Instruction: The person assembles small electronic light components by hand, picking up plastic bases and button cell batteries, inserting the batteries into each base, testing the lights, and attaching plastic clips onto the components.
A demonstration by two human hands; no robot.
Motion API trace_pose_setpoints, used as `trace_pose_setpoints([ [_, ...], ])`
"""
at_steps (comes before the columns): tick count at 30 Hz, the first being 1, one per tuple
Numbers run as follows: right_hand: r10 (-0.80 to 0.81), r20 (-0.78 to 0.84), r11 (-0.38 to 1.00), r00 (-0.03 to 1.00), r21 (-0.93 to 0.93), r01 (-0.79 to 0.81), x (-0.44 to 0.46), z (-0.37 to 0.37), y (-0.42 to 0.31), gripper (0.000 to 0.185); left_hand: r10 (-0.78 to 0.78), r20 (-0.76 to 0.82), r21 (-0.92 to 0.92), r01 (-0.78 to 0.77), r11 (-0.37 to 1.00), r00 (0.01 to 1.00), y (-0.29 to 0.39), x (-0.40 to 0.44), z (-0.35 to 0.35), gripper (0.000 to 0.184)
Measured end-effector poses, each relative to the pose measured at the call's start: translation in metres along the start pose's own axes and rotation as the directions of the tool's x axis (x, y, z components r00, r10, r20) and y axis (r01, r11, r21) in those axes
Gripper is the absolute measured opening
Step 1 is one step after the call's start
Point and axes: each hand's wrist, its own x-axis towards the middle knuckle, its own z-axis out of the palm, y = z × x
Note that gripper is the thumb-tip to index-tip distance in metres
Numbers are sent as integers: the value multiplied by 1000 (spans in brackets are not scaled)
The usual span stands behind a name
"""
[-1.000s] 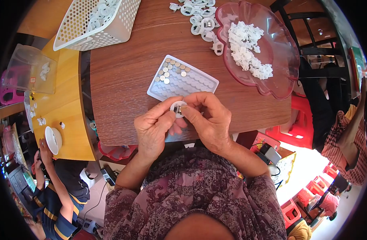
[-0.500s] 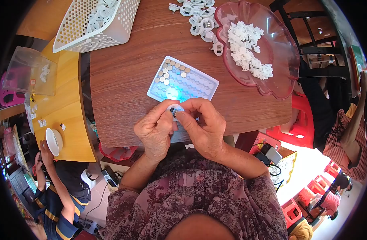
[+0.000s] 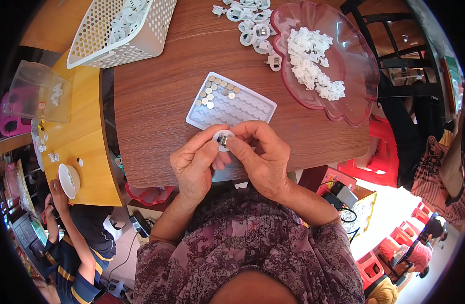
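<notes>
Disc of white plastic (image 3: 222, 139) pinched by left hand (image 3: 192, 163) and right hand (image 3: 265, 163), toward near edge of brown wooden table (image 3: 154, 116).

Tray (image 3: 245, 112) is lying on table (image 3: 151, 126), beyond left hand (image 3: 193, 161) and right hand (image 3: 267, 159) | discs (image 3: 210, 97) are sitting in its far-left part | basket (image 3: 144, 48) is standing behind, left | bowl (image 3: 351, 86) is resting right, holding pieces (image 3: 309, 50) | fittings (image 3: 246, 37) are lying between

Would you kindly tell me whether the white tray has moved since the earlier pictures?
No; the white tray lies in the same spot on the brown table.
</notes>
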Motion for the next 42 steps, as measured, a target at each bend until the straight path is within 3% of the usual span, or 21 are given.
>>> trace_pose_setpoints([
  [2,-5,-5,1000,1000,-22,5,-1,-1,3,11,12,-44,129,-6,992,999,0,-1,3,25],
  [8,-55,-34,998,998,-35,54,-2,0,7,12,58,3,197,-58,979,998,-5,-2,0,27],
  [16,-65,25,990,998,-123,67,-8,-2,6,14,113,-24,126,-109,986,993,-11,-6,-1,26],
  [23,-130,-45,989,991,-82,126,-4,2,6,12,69,-46,27,-68,997,997,-8,-4,4,24],
  [28,-36,4,999,999,-25,36,-7,-2,3,15,85,-32,93,-82,992,996,-9,-6,2,25],
  [36,-107,27,978,994,-177,110,-11,-5,5,13,157,-11,204,-151,967,988,-13,-6,-1,24],
  [42,-118,12,978,993,-169,119,-11,-6,5,14,182,-10,179,-178,968,983,-15,-5,0,24],
])
